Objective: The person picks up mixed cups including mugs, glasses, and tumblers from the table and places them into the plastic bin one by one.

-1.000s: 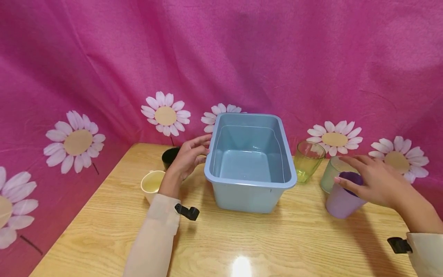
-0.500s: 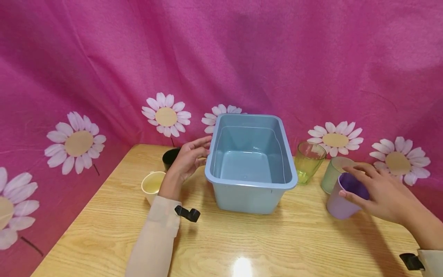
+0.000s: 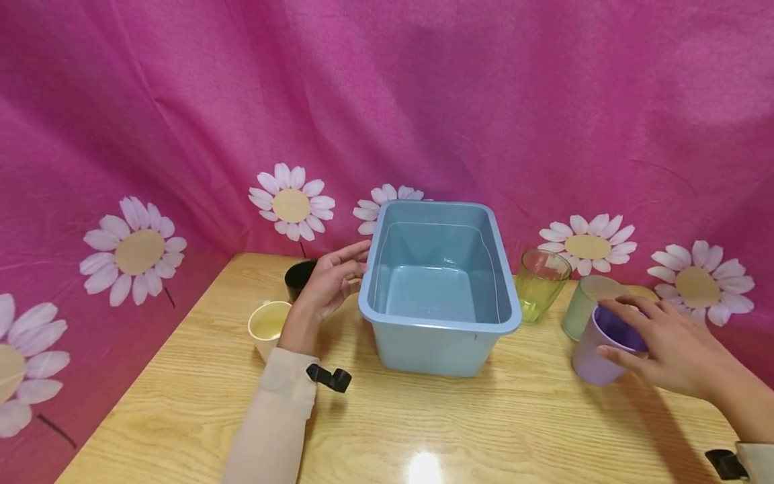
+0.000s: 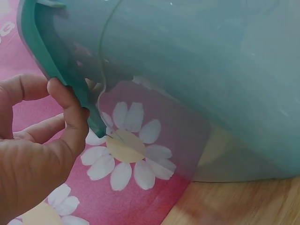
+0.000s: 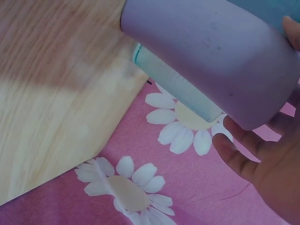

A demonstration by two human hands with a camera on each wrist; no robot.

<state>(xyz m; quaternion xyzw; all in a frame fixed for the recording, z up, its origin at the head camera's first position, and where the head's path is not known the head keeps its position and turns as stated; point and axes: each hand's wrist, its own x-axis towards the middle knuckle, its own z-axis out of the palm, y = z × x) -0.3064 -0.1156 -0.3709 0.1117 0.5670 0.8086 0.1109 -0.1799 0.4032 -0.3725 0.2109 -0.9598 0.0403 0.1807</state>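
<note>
The left hand (image 3: 323,282) is at the left rim of a blue-grey plastic bin (image 3: 435,346). In the left wrist view its thumb and fingers lie on both sides of the rim (image 4: 44,51). At the right, the right hand (image 3: 677,343) reaches over a purple cup (image 3: 592,359), fingers at the far rim and thumb at the near side. The right wrist view shows its fingers loosely spread beside the purple cup's mouth, some apart from it. A frosted pale green glass (image 3: 580,312) stands just behind the purple cup.
Between bin and frosted glass stands a yellow-green glass (image 3: 538,296). Left of the bin are a cream cup (image 3: 266,326) and a black cup (image 3: 299,275), both close to the left wrist. A pink flowered cloth (image 3: 447,101) hangs behind the wooden table (image 3: 387,430).
The right hand has drawn back slightly toward the lower right, and its fingers and thumb have come nearer the purple cup's rim. The left hand and bin have stayed put.
</note>
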